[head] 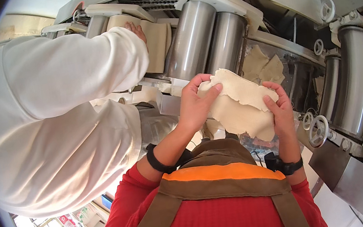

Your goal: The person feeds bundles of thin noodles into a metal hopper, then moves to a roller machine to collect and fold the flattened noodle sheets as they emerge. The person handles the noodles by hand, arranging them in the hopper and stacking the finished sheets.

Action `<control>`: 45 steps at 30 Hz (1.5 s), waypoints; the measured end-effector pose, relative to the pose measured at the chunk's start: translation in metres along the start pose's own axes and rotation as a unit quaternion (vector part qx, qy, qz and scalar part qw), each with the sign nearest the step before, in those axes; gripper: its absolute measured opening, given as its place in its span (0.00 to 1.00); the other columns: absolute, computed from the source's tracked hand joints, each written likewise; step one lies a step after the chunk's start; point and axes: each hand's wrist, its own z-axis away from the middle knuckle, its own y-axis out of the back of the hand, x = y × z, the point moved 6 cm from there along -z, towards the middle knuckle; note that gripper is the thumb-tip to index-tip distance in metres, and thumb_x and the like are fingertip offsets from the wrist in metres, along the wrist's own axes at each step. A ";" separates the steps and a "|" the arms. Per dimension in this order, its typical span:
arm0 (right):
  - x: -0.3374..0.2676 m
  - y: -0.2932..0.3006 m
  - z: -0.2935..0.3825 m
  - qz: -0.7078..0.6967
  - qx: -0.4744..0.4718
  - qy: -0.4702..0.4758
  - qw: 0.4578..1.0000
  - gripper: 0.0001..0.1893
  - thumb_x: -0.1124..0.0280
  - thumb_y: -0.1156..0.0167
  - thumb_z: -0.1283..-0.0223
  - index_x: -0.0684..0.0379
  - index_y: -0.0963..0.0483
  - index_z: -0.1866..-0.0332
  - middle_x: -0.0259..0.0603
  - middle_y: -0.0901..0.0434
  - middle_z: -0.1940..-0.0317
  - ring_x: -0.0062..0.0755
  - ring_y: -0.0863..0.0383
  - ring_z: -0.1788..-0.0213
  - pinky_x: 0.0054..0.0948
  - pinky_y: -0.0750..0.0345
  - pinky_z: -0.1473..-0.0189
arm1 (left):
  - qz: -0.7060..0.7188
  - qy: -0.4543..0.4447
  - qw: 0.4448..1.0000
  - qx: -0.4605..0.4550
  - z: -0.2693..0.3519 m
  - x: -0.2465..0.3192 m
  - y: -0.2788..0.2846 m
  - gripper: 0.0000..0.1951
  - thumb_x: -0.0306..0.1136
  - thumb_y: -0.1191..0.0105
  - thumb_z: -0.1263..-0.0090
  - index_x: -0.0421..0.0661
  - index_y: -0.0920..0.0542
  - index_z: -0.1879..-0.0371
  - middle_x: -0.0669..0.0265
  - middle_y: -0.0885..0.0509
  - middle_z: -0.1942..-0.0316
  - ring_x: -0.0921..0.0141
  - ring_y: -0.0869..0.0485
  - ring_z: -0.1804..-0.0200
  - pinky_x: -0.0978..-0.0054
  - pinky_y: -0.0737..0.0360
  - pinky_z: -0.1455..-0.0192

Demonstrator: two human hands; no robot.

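Observation:
A ragged-edged sheet of pale dough (242, 114) hangs between my hands, its upper part folded over towards me. My left hand (197, 102) pinches the sheet's upper left corner, thumb on top. At the right end, my right hand (278, 103) grips the folded edge between thumb and fingers. Just beyond the sheet stand the steel rollers (193, 40) of a dough sheeting machine. Torn dough pieces (263, 65) lie on the machine's bed, behind and to the right of the held sheet.
At the left a co-worker in white (64, 71) leans over the machine, one hand on a wide dough band (155, 39) at the rollers. More steel rollers (354, 79) and handwheels (319, 131) stand at the right. A chain (159, 4) runs along the machine's far side.

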 end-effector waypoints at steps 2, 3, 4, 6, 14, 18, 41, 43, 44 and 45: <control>-0.006 -0.007 -0.004 -0.015 -0.041 -0.004 0.999 0.27 0.77 0.37 0.39 0.59 0.34 0.34 0.40 0.20 0.51 0.25 0.19 0.52 0.23 0.20 0.52 | -0.022 -0.018 1.000 -0.012 -0.003 0.003 0.003 0.10 0.30 0.39 0.33 0.42 0.22 0.57 0.70 0.17 0.63 0.81 0.21 0.64 0.80 0.21 0.63; -0.005 -0.008 -0.006 0.002 -0.037 -0.019 0.999 0.27 0.77 0.37 0.39 0.59 0.34 0.34 0.39 0.20 0.50 0.25 0.19 0.51 0.24 0.20 0.51 | -0.036 -0.023 0.999 -0.016 -0.004 0.003 0.004 0.10 0.30 0.39 0.33 0.42 0.22 0.56 0.69 0.17 0.63 0.81 0.21 0.63 0.80 0.21 0.62; -0.005 -0.008 -0.009 0.009 -0.037 -0.028 0.999 0.27 0.78 0.37 0.39 0.59 0.33 0.35 0.39 0.20 0.50 0.25 0.19 0.51 0.24 0.21 0.50 | -0.047 -0.025 0.998 -0.021 -0.006 0.004 0.004 0.10 0.29 0.40 0.32 0.41 0.22 0.56 0.69 0.17 0.62 0.81 0.21 0.62 0.80 0.22 0.60; -0.004 -0.010 -0.014 0.027 -0.041 -0.023 0.999 0.26 0.78 0.37 0.40 0.59 0.32 0.35 0.39 0.21 0.49 0.25 0.20 0.50 0.24 0.21 0.49 | -0.088 -0.046 0.995 -0.023 -0.010 0.005 0.005 0.10 0.29 0.40 0.32 0.41 0.23 0.55 0.69 0.17 0.62 0.81 0.21 0.61 0.80 0.22 0.58; -0.023 0.002 -0.057 0.083 -0.021 0.052 0.995 0.23 0.81 0.38 0.41 0.58 0.28 0.39 0.37 0.20 0.50 0.24 0.20 0.51 0.24 0.22 0.49 | -0.028 0.009 0.998 -0.062 -0.042 0.011 -0.002 0.17 0.31 0.47 0.26 0.43 0.28 0.40 0.68 0.18 0.53 0.79 0.20 0.53 0.79 0.22 0.50; -0.028 0.010 -0.097 0.124 -0.026 0.078 0.989 0.23 0.82 0.38 0.41 0.59 0.27 0.39 0.37 0.21 0.47 0.26 0.21 0.49 0.24 0.23 0.46 | 0.003 0.074 0.997 -0.038 -0.054 0.024 -0.010 0.25 0.36 0.47 0.26 0.45 0.34 0.32 0.61 0.26 0.40 0.72 0.26 0.39 0.72 0.26 0.40; -0.028 -0.007 -0.170 0.402 0.035 0.138 0.905 0.21 0.77 0.35 0.50 0.57 0.22 0.47 0.38 0.17 0.56 0.25 0.19 0.57 0.26 0.24 0.53 | -0.043 -0.046 0.991 -0.116 0.077 0.059 0.056 0.18 0.27 0.51 0.25 0.40 0.29 0.38 0.60 0.24 0.39 0.66 0.26 0.36 0.65 0.26 0.36; -0.018 0.001 -0.174 0.390 0.037 0.133 0.910 0.21 0.78 0.34 0.50 0.57 0.22 0.47 0.37 0.17 0.56 0.24 0.19 0.58 0.25 0.23 0.54 | -0.042 -0.050 0.991 -0.119 0.078 0.060 0.058 0.18 0.27 0.52 0.25 0.40 0.29 0.38 0.60 0.24 0.39 0.66 0.26 0.36 0.64 0.26 0.36; -0.013 0.005 -0.175 0.391 0.040 0.138 0.909 0.21 0.77 0.34 0.51 0.56 0.22 0.47 0.39 0.16 0.57 0.26 0.18 0.58 0.26 0.23 0.54 | -0.036 -0.051 0.991 -0.117 0.078 0.060 0.059 0.18 0.27 0.52 0.25 0.40 0.28 0.38 0.59 0.24 0.39 0.66 0.26 0.36 0.64 0.25 0.37; -0.006 0.012 -0.176 0.392 0.054 0.127 0.910 0.22 0.76 0.33 0.51 0.55 0.22 0.47 0.40 0.16 0.58 0.29 0.17 0.58 0.27 0.23 0.54 | -0.042 -0.049 0.991 -0.121 0.079 0.059 0.058 0.18 0.27 0.52 0.25 0.40 0.28 0.38 0.59 0.24 0.39 0.66 0.26 0.36 0.64 0.25 0.37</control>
